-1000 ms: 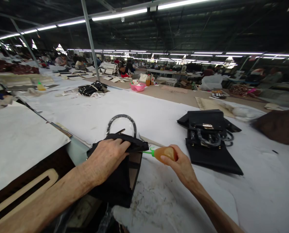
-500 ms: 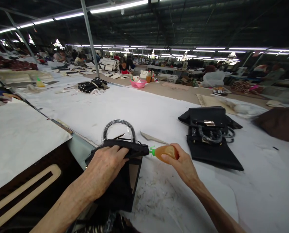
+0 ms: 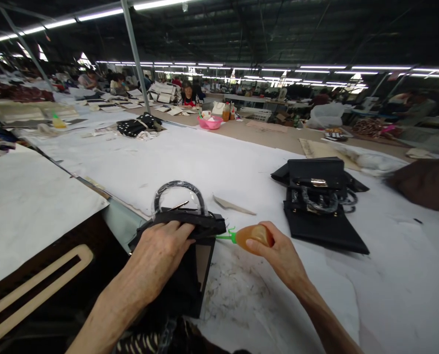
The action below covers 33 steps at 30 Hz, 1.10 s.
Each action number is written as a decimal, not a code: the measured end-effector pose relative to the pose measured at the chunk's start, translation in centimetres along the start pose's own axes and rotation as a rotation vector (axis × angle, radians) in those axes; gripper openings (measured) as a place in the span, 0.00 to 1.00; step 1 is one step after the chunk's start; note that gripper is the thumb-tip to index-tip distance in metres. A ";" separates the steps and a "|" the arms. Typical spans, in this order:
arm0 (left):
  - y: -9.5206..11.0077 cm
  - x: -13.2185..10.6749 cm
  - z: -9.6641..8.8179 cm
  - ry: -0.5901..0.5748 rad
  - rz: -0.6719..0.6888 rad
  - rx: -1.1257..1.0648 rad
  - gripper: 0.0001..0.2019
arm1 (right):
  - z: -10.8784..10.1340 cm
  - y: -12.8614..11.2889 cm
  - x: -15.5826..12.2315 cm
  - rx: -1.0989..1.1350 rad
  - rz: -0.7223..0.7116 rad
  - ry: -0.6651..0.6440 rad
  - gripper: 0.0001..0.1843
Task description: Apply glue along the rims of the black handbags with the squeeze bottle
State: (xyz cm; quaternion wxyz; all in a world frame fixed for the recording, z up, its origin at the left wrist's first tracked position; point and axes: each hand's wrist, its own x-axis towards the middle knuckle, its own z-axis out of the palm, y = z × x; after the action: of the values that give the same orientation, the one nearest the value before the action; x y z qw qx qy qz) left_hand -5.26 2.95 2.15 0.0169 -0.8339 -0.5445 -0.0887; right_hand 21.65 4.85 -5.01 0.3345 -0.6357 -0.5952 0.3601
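Observation:
A black handbag (image 3: 175,290) lies at the near edge of the white table, its plastic-wrapped round handle (image 3: 178,186) standing up behind. My left hand (image 3: 164,250) is closed over the bag's folded black fabric edge, fingertips curled out of sight. In my right hand (image 3: 278,250) is a squeeze bottle (image 3: 254,237) of amber liquid, held on its side. Its thin green nozzle points left and meets the bag's right edge, just under the fold; the very tip is hard to make out. Behind the bottle a pale flat pointed tool (image 3: 234,205) rests on the table.
Other black bag pieces with wrapped handles (image 3: 319,206) lie to the right. Farther back are a pink basin (image 3: 209,123), a dotted black bundle (image 3: 140,125) and a metal post (image 3: 136,59). A gap with a tan looped strip (image 3: 38,290) is at left. People sit in the distance.
The bottle's nozzle has shifted slightly down, from beside the fold's end to beneath it at the bag's edge. My left hand keeps its hold on the fabric.

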 end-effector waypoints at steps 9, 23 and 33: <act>-0.3 -0.2 0.4 0.028 -0.034 -0.078 0.05 | 1.0 0.2 0.6 0.025 -0.019 0.121 0.20; 0.3 -0.7 0.7 -0.012 -0.050 -0.080 0.06 | 0.2 0.3 -1.0 0.085 0.035 0.001 0.14; 0.5 -1.2 0.8 -0.034 -0.053 -0.066 0.05 | 0.7 0.8 -0.9 0.110 0.042 -0.029 0.14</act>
State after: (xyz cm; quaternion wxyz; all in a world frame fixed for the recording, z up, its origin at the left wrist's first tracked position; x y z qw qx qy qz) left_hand -5.12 1.75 1.16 -0.0220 -0.8207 -0.5634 -0.0929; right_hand 21.41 3.87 -5.98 0.3525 -0.6235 -0.5659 0.4082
